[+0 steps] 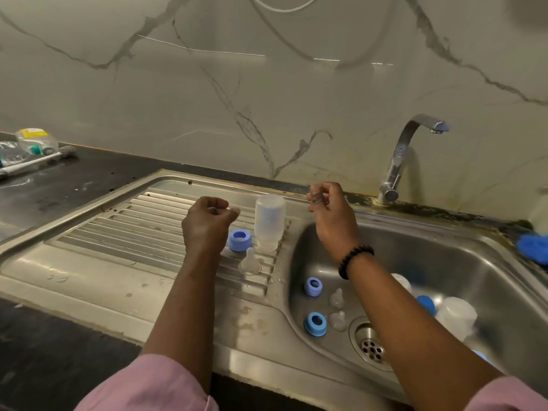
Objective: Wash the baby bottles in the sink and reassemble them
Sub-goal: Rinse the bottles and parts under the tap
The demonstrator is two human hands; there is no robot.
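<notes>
Bottle stands inverted between both clenched hands: left, right, contents unclear.

3 blue rings, 3 clear teats, 1 upturned bottle on drainer.

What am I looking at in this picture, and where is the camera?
The camera sits on a person's head, looking down at their own two bare hands; there is no robot. The left hand is curled over the ribbed steel draining board, the right hand raised beside it, pinching something small and clear that is too blurred to name. On the board stand an upturned clear plastic baby bottle, a blue screw ring and a clear silicone teat. More rings, teats and bottles lie in the steel sink basin.
</notes>
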